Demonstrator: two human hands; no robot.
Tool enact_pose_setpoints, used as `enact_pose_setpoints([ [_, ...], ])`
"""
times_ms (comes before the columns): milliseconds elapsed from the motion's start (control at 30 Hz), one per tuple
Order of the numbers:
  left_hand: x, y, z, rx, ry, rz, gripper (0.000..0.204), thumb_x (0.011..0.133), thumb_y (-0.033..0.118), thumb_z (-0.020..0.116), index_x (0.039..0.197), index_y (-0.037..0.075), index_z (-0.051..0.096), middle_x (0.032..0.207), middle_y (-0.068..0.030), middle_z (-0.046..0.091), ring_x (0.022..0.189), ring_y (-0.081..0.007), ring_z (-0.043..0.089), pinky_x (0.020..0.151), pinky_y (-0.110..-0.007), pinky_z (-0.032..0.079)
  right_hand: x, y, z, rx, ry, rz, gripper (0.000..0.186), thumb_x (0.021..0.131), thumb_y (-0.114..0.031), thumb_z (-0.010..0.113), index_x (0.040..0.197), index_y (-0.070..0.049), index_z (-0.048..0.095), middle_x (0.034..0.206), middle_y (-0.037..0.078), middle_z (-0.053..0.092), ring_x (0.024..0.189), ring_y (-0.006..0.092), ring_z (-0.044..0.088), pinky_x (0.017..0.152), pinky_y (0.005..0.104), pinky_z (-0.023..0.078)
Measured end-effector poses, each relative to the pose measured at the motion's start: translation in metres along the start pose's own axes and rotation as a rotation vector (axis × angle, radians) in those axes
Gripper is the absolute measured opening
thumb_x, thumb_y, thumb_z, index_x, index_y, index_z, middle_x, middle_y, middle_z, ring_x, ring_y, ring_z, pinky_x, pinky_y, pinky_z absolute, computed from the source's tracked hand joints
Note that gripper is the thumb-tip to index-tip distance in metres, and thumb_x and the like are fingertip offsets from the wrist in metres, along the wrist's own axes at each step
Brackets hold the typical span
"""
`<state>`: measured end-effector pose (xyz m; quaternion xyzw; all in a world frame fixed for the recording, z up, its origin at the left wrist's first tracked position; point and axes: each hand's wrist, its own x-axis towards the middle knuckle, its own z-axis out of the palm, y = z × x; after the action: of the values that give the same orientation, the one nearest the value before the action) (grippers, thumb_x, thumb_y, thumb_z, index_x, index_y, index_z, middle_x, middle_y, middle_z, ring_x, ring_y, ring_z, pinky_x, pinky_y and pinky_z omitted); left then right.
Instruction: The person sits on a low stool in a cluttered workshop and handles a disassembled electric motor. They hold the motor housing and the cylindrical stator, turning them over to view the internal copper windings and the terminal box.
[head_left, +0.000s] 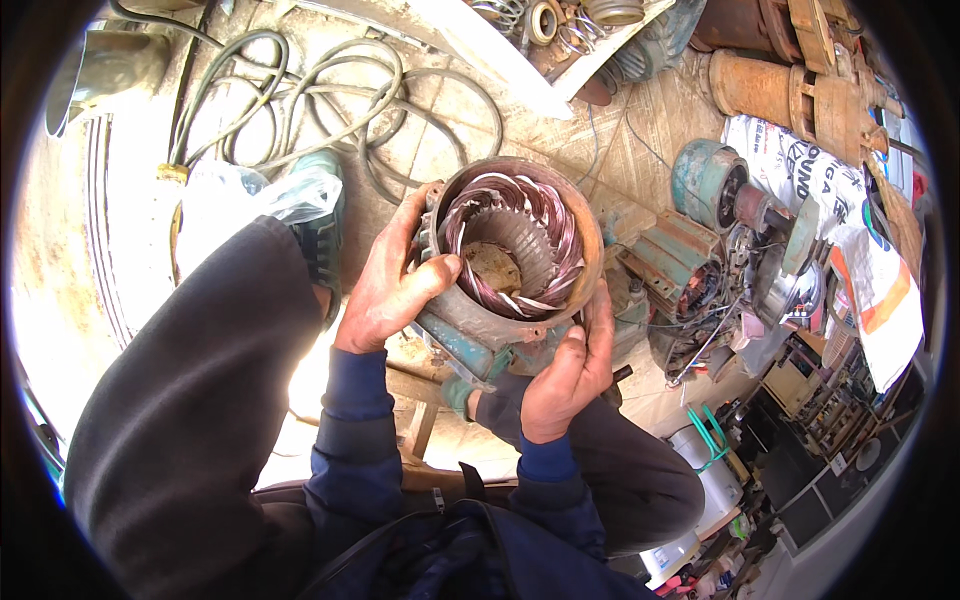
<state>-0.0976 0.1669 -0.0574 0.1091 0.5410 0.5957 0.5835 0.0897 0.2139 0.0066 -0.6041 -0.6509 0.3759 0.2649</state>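
Between my two hands I hold an electric motor stator (440, 240), a round metal housing with its open end turned up toward me. Inside it runs a ring of dark red copper windings (562, 250) with white ties, around a slotted core. My left hand (395, 285) grips the left side, its thumb on the near rim and its fingers around the outer wall. My right hand (575, 375) is closed on the lower right side, thumb and fingers against the housing. A worn green paint patch shows on the outside, below the rim. The fingertips underneath are hidden.
Coiled dark cable (385, 100) lies on the floor ahead, beside a clear plastic bag (300, 195). To the right are a green motor (710, 185), another finned motor housing (675, 250) and a white sack (790, 165). A box of metal parts (575, 60) stands at the far side.
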Motion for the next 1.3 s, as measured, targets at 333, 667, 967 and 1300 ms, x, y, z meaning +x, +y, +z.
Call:
enact_pose_setpoints([
  [333, 0.002, -0.002, 0.000, -0.050, -0.013, 0.015, 0.086, 0.078, 0.021, 0.066, 0.153, -0.008, 0.036, 0.144, -0.0170, 0.053, 0.135, -0.0240, 0.049, 0.115, -0.037, 0.037, -0.002, -0.005, 0.002, -0.005, -0.005, -0.015, 0.056, 0.095, -0.006, 0.039, 0.147, 0.013, 0.047, 0.149, 0.024, 0.053, 0.138, 0.0289, 0.051, 0.117, 0.0390, 0.036],
  [667, 0.006, -0.002, 0.012, -0.002, 0.040, 0.012, 0.077, 0.081, 0.021, 0.064, 0.150, -0.005, 0.042, 0.133, -0.0158, 0.060, 0.123, -0.0218, 0.055, 0.109, -0.035, 0.041, 0.003, -0.001, 0.000, 0.099, 0.055, 0.027, 0.055, 0.092, -0.003, 0.042, 0.143, 0.014, 0.051, 0.147, 0.026, 0.055, 0.138, 0.0315, 0.052, 0.118, 0.0398, 0.036],
  [967, 0.020, -0.003, 0.018, 0.298, -0.048, 0.075, 0.086, 0.075, 0.024, 0.072, 0.150, -0.008, 0.044, 0.136, -0.0285, 0.062, 0.130, -0.0337, 0.060, 0.112, -0.038, 0.044, -0.019, 0.008, 0.002, 0.101, 0.220, 0.096, 0.053, 0.094, -0.002, 0.040, 0.144, 0.011, 0.049, 0.147, 0.024, 0.053, 0.135, 0.0311, 0.054, 0.116, 0.0405, 0.039],
  [1300, 0.041, 0.007, 0.020, 0.364, -0.318, 0.123, 0.089, 0.069, 0.021, 0.072, 0.149, -0.009, 0.046, 0.135, -0.0267, 0.064, 0.131, -0.0293, 0.059, 0.113, -0.036, 0.043, 0.002, -0.006, -0.035, -0.496, -0.362, -0.328, 0.059, 0.089, -0.045, 0.074, 0.123, 0.002, 0.063, 0.135, 0.024, 0.058, 0.139, 0.0431, 0.045, 0.117, 0.0595, 0.029],
])
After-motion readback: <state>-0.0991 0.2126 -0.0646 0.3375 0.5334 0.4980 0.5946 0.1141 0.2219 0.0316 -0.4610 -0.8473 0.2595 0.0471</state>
